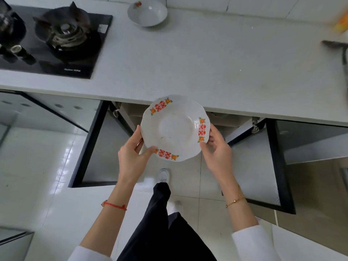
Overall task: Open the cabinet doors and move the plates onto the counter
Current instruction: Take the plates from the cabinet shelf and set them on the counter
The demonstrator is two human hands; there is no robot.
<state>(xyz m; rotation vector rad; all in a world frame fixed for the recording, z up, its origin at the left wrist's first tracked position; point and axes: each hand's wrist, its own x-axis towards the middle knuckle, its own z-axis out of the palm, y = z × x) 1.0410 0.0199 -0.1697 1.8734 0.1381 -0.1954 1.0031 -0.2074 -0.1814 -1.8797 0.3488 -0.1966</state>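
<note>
Nearest the camera, two forearms in white sleeves reach forward over a dark trouser leg and a white shoe on the tiled floor. Both hands hold one plate (pixel 174 128) level in the air: the left hand (pixel 131 157) pinches its near-left rim, thumb on top and fingers below, while the right hand (pixel 218 147) cups the right rim, its fingers curled under the edge. Only fingertips bear the plate, so a slip on the glazed rim looks like the main danger, and a drop would land on hard tile.

Just beyond, both cabinet doors stand swung out, the left door (pixel 94 146) and the right door (pixel 273 162) flanking the hands; stepping or turning could knock a hip or knee on them and jolt the grip. The plate's far rim overlaps the counter edge (pixel 188 87); lifted too low, it could strike that edge and chip.

Farther off, the counter is bare in the middle, with a stove (pixel 56 38) far left and a bowl (pixel 146 14) at the far side, well apart from any likely landing spot
</note>
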